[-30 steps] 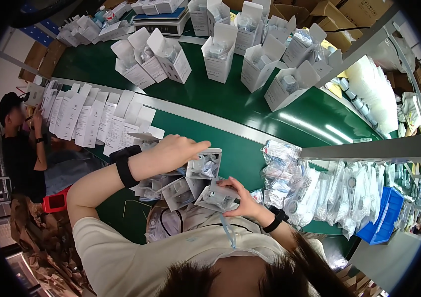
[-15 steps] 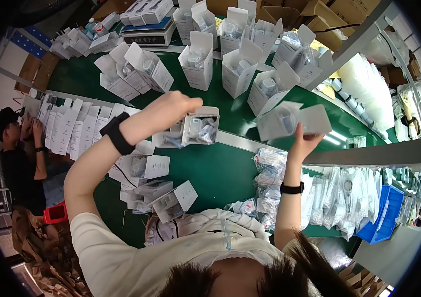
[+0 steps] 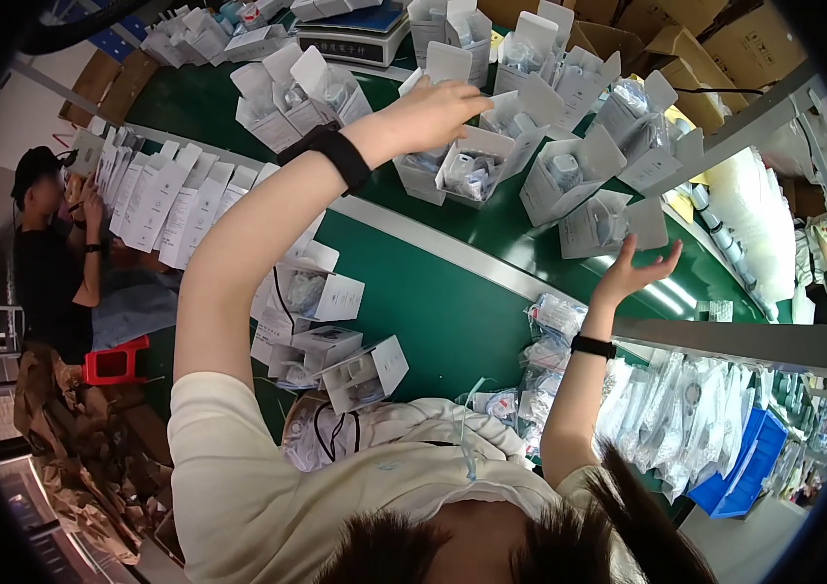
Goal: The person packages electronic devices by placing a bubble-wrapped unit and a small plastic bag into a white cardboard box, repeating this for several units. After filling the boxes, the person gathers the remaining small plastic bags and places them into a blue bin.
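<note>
Left hand is closed on an open white carton above the green belt; right hand is spread open under another white carton.

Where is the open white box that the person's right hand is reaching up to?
The open white box lies on the green belt, right of centre, just above the right hand.

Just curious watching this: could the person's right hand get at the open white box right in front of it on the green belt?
Probably yes. The right hand is open, fingers spread, just below the open white box, with nothing between them. The left hand is busy at another box further left.
</note>
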`<state>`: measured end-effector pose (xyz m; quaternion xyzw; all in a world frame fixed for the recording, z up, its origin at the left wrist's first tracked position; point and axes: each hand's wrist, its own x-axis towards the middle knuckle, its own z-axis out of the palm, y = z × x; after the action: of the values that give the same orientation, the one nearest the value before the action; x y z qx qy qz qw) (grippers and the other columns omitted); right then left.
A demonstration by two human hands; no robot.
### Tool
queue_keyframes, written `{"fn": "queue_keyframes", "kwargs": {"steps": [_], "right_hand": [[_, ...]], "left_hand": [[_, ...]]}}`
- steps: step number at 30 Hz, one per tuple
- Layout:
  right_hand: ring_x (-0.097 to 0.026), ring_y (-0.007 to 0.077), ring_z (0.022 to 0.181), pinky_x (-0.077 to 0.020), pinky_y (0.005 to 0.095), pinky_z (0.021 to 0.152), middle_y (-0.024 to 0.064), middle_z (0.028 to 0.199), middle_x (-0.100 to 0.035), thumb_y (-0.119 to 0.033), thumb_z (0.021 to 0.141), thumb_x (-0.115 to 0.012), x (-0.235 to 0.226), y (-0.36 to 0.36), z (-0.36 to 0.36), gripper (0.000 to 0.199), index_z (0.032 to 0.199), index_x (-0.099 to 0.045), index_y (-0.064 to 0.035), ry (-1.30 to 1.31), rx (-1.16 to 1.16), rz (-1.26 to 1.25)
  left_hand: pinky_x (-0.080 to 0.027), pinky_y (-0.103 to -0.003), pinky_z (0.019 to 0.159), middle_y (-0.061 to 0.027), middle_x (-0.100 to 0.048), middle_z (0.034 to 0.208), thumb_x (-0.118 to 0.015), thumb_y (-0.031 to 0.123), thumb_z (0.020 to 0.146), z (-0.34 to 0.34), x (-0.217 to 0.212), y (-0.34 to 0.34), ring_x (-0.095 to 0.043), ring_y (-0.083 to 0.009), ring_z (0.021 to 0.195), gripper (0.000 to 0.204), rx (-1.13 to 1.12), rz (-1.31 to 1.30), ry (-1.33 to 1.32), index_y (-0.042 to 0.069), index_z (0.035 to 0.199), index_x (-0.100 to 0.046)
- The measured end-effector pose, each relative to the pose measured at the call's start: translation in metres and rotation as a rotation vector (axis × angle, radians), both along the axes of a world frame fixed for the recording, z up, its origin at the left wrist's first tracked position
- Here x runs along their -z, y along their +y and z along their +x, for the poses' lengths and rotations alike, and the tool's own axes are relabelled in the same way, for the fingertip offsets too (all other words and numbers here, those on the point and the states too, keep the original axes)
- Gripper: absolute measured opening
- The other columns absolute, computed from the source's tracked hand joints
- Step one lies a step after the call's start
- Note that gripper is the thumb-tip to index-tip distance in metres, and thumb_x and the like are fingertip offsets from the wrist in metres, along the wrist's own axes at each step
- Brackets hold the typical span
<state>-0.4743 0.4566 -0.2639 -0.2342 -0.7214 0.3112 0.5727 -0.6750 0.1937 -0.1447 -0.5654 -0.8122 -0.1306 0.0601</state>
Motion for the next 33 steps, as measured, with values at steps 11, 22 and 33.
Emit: {"fn": "queue_keyframes", "kwargs": {"steps": [11,22,33], "right_hand": [[-0.029,0.0331,0.123,-0.0226,0.0415,0.103,0.0176,0.133,-0.028,-0.03,0.056,-0.079,0.01,-0.224,0.098,0.099,0.133,-0.023,-0.0051,-0.653,-1.727,0.079],[-0.038,0.0248,0.115,-0.0329,0.0356,0.096,0.0142,0.127,-0.033,-0.011,0.052,-0.081,0.015,-0.108,0.131,0.106,0.134,-0.014,-0.0036,-0.497,-0.631,-0.578],[-0.034,0.0285,0.118,-0.0298,0.0378,0.098,0.0189,0.131,-0.028,-0.008,0.063,-0.076,0.034,0.041,0.019,0.095,0.135,-0.013,-0.0026,-0.012,-0.033,-0.416]], "left_hand": [[-0.043,-0.036,0.082,-0.0203,-0.055,0.105,-0.069,0.024,0.068,0.106,-0.05,-0.164,-0.052,-0.0347,0.099,0.053,-0.217,-0.51,-0.506,-0.001,0.111,-0.05],[-0.046,-0.041,0.066,-0.0261,-0.057,0.073,-0.058,0.005,0.067,0.112,-0.049,-0.087,-0.056,-0.0394,0.073,0.018,-0.309,-0.383,-0.631,-0.005,0.082,-0.059],[-0.046,-0.047,0.067,-0.0331,-0.054,0.073,-0.049,-0.002,0.062,0.06,-0.005,0.045,-0.056,-0.0453,0.074,0.017,-0.313,-0.122,-0.478,-0.013,0.075,-0.053]]}}
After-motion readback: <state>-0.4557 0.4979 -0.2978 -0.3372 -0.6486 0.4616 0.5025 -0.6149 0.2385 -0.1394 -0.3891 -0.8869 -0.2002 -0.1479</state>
